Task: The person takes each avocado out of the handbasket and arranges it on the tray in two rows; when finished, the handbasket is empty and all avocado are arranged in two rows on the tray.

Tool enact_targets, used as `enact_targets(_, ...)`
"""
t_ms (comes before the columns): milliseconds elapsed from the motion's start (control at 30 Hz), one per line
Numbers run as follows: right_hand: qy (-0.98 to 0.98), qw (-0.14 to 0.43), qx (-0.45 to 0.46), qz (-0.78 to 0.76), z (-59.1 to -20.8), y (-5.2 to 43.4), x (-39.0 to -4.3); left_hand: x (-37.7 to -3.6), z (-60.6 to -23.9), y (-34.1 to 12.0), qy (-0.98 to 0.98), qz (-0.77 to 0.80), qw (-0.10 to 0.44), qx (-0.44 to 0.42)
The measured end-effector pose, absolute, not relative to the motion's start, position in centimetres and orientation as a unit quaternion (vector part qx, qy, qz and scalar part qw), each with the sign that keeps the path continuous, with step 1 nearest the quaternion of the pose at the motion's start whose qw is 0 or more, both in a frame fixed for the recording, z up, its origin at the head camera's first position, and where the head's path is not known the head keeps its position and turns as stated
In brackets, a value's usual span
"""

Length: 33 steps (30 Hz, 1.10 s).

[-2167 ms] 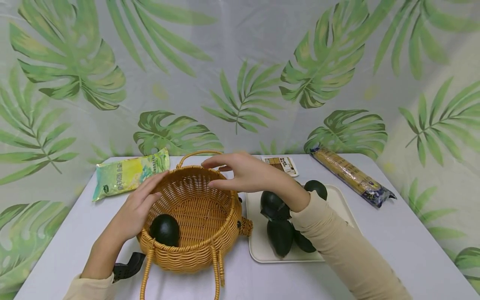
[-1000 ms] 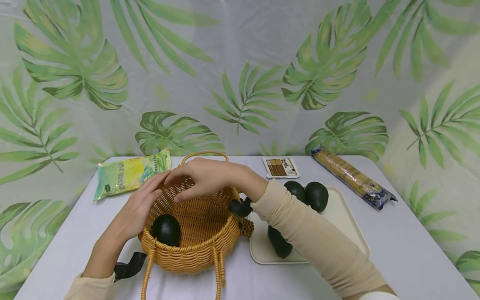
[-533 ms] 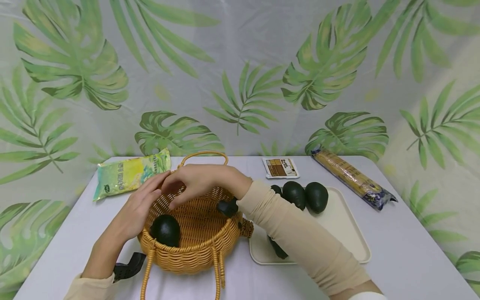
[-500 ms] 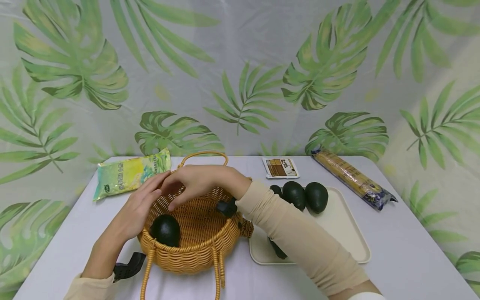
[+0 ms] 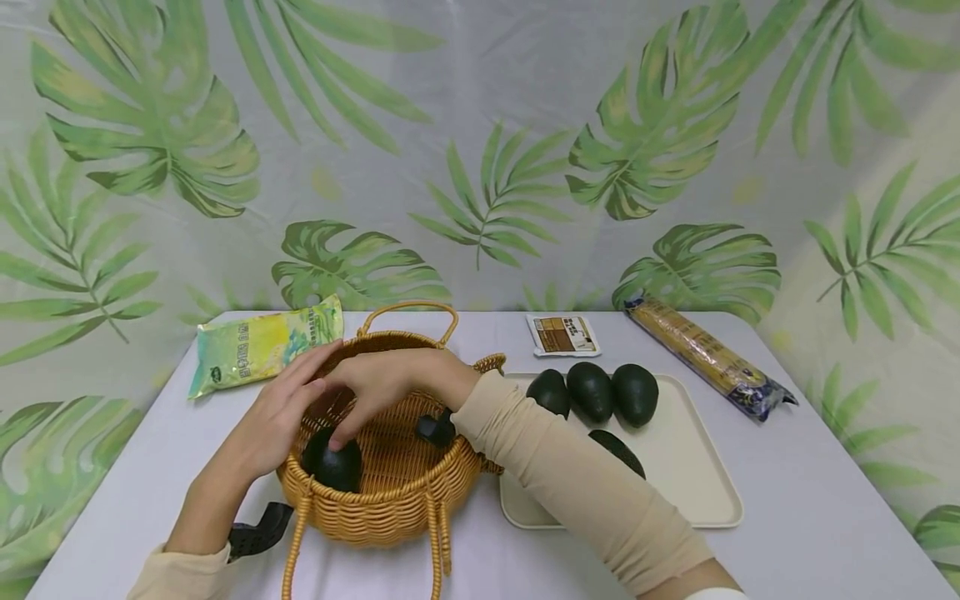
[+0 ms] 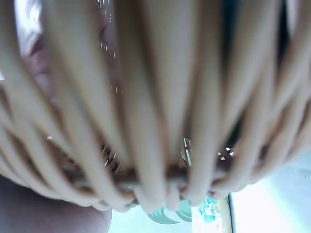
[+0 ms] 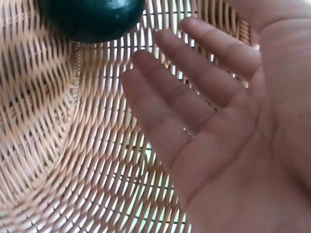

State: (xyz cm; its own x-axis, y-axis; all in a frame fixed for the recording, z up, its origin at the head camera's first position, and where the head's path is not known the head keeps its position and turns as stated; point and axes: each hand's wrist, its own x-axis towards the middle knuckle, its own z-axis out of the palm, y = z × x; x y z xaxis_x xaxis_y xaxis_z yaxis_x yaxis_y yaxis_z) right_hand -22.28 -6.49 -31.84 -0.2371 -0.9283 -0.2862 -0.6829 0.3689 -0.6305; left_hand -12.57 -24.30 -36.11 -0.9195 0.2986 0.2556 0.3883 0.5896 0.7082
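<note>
A round wicker basket stands front left on the table, and one dark green avocado lies in its left side. My left hand rests on the basket's left rim, its fingers extended. From above, my right hand reaches into the basket, and its thumb overlaps the avocado in the head view. In the right wrist view the fingers are spread loosely beside the woven wall, just below the avocado, with nothing in the palm. The left wrist view is filled by blurred wicker strands.
A cream tray with several avocados stands to the right, partly behind my right sleeve. Along the back lie a green-yellow bag, a small brown-and-white packet and a long golden pack with dark blue ends. Basket handles hang at the front.
My right hand has moved left and down from over the basket's right rim to the avocado inside. My left hand has stayed at the left rim.
</note>
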Motion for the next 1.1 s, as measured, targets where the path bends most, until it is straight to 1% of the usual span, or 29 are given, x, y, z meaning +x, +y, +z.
enact_targets(367,0.756,0.357,-0.533,-0.131,-33.3,-7.1,-22.0,-12.5,-36.2,-24.5,-0.889,-0.413,0.054,-0.189)
enact_targets(867,0.752,0.366,-0.542,-0.083,-33.7,-7.2,-21.0,-12.7,-36.4,-24.4,-0.889,-0.408,0.062,-0.197)
enact_targets(1100,0.738,0.386,-0.547,-0.078,-33.8,-7.2,-21.0,-12.7,-36.2,-24.3,-0.89,-0.406,0.062,-0.197)
